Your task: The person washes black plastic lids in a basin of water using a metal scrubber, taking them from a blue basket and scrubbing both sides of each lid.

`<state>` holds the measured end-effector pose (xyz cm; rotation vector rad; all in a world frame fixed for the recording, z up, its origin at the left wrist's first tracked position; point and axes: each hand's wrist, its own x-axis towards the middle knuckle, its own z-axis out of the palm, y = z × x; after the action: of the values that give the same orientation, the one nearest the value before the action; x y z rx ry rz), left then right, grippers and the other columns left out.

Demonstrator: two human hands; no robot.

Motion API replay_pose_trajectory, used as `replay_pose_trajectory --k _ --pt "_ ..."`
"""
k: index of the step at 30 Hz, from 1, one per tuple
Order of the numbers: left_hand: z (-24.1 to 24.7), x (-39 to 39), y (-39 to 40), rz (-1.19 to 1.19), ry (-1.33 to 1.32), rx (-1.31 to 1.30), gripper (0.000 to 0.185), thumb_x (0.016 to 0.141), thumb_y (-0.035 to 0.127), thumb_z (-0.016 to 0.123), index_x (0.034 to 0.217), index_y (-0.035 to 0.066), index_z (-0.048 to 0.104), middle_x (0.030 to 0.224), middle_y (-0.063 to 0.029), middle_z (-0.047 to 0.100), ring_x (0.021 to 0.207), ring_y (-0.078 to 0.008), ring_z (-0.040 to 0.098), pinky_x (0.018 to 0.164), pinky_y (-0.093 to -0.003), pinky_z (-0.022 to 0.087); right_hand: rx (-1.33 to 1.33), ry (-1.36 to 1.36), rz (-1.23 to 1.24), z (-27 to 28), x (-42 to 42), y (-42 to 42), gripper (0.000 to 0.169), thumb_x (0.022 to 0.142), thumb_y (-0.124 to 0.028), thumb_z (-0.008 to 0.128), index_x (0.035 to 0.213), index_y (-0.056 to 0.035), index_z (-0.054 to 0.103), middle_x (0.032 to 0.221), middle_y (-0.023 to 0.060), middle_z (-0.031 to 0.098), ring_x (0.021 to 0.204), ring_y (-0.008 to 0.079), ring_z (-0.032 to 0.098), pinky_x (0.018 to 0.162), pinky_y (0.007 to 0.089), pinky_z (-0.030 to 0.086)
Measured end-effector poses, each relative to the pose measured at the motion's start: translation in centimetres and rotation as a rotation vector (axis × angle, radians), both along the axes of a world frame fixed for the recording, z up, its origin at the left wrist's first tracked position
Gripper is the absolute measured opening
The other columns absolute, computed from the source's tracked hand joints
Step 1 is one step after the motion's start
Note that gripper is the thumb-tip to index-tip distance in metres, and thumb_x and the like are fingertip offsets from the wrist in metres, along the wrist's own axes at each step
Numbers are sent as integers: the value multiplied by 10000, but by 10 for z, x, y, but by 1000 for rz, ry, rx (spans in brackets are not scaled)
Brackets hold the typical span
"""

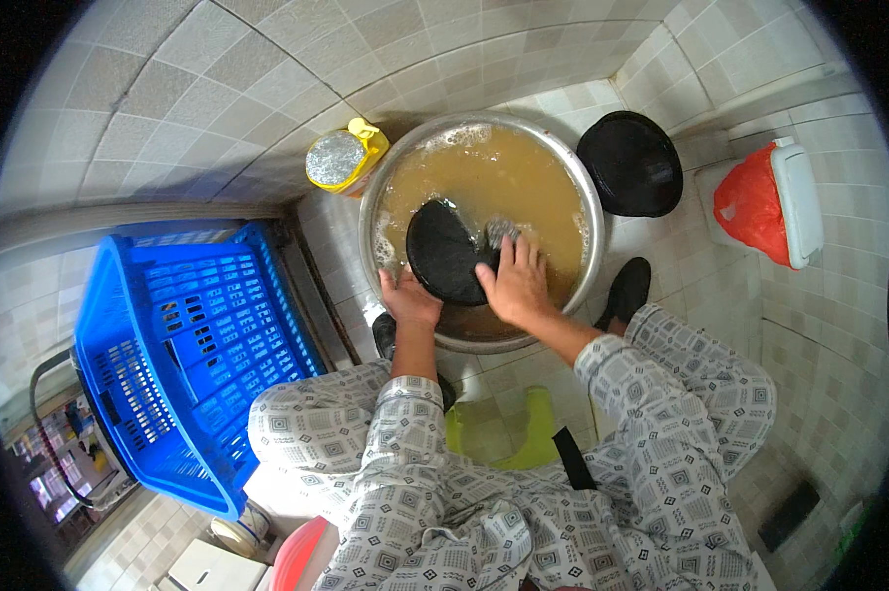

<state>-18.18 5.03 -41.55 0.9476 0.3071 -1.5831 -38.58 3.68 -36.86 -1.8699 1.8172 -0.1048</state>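
A large round metal basin (592,221) full of cloudy brown water stands on the tiled floor before me. My left hand (412,297) holds the left edge of a black round item (444,255), perhaps a plate or lid, partly under the water. My right hand (517,284) rests at its right side, with the fingertips on a metal scouring pad (501,230). Another black round dish or lid (630,164) lies on the floor at the right of the basin. Left of the basin stands a yellow container (341,159) with a foil-like top.
A blue plastic crate (186,347) stands at the left. A white bin (799,203) with a red bag (747,203) is at the right. Tiled walls close in behind the basin. A green plastic stool (536,436) is below me, and a pink basin (296,554) lies lower left.
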Motion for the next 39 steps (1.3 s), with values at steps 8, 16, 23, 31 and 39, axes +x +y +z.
replay_pose_trajectory --k 8,16,23,31,39 --pt "18 -11 -5 -102 21 24 985 945 795 245 1545 26 379 1605 -162 386 1489 -388 326 1223 -584 197 -23 -17 112 -11 26 -74 772 1008 -524 491 1532 24 344 1588 266 315 1509 439 220 1189 613 215" --pt "6 6 3 93 16 94 948 951 779 280 1587 76 287 1617 -190 339 1476 -399 330 1230 -519 231 -67 -282 555 26 66 -16 680 1014 -477 497 1489 6 438 1538 248 394 1484 423 286 1159 628 264" --pt "27 -18 -5 -17 59 0 808 959 698 416 1459 65 454 1510 -221 459 1357 -421 463 1151 -618 323 -112 -149 385 21 5 28 589 996 -448 553 1350 22 571 1442 257 487 1411 433 398 1125 598 344" --pt "28 -25 -15 -343 -261 56 463 915 77 669 1360 21 551 1310 -193 634 1137 -356 641 993 -536 511 10 -140 -152 -10 -42 -41 461 967 -262 557 1334 15 559 1372 267 540 1297 439 500 1075 547 420" --pt "146 -50 -48 -453 -869 -61 444 829 -56 641 1270 -61 590 1180 -165 687 1033 -309 671 928 -417 527 175 -234 -429 -23 -46 -37 352 885 -194 549 1125 26 683 1166 289 676 1121 450 640 988 513 507"
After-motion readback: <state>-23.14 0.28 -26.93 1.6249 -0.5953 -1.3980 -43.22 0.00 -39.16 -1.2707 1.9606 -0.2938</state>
